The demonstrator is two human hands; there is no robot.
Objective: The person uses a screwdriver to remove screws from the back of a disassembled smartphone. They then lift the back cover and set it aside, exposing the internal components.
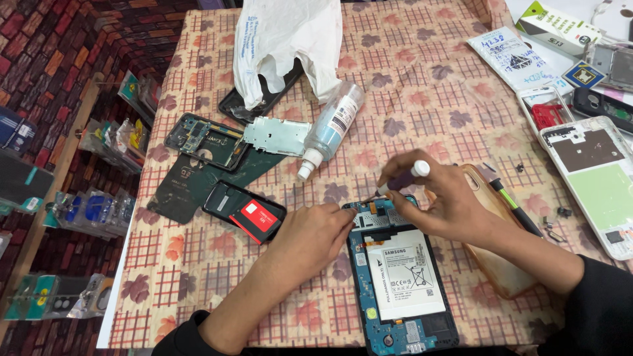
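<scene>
Blue circuit board shows in the opened tablet [399, 277]; right hand [442, 201] grips a purple screwdriver [399, 179], left hand [316, 234] seemingly curled, fingertips touching the tablet's top edge.

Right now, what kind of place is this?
Most likely a phone repair bench. An opened tablet with its battery exposed lies under both hands; the right hand works a small screwdriver at it. Stripped phone frames and packaged accessories sit nearby.
</scene>
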